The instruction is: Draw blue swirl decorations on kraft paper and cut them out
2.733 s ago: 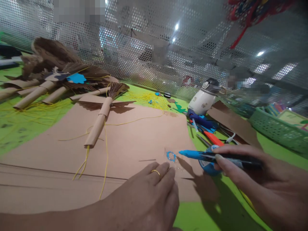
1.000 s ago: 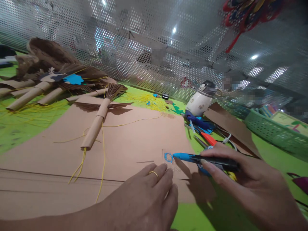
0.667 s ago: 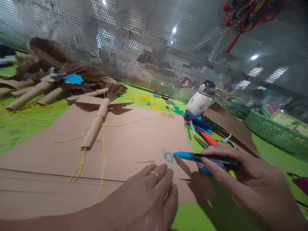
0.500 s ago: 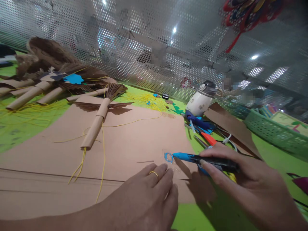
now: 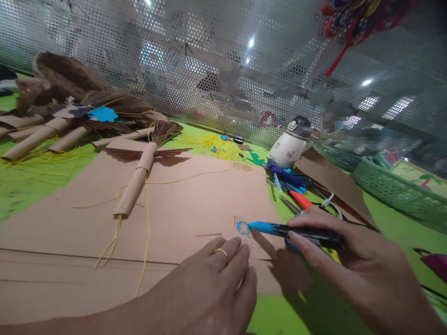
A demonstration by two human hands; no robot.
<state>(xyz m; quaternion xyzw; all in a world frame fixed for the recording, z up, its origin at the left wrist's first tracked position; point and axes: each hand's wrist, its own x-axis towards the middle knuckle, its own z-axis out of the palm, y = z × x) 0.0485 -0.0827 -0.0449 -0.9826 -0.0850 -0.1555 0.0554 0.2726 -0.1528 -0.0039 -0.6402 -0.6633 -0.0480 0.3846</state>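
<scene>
My right hand [image 5: 359,260] is closed around a black and blue marker [image 5: 296,232], its blue tip at the right edge of a small blue ring [image 5: 243,228] on the brown paper [image 5: 195,200]. Just below the ring, my left hand [image 5: 216,279], with a gold ring on one finger, lies flat on the paper and holds nothing. To the left rests a rolled paper figure [image 5: 136,186] with pleated wings and yellow strings [image 5: 148,232] trailing from it.
More rolled paper figures [image 5: 42,137] and yellow string lie at the back left. A white bottle [image 5: 288,146], a blue glue gun [image 5: 288,176], scissors and cables sit at the back right, beside a green basket [image 5: 394,195]. A perforated metal screen [image 5: 188,60] stands behind.
The whole view has shifted slightly, so things appear a little farther left. The marker tip remains at the blue ring, and my left hand stays on the paper.
</scene>
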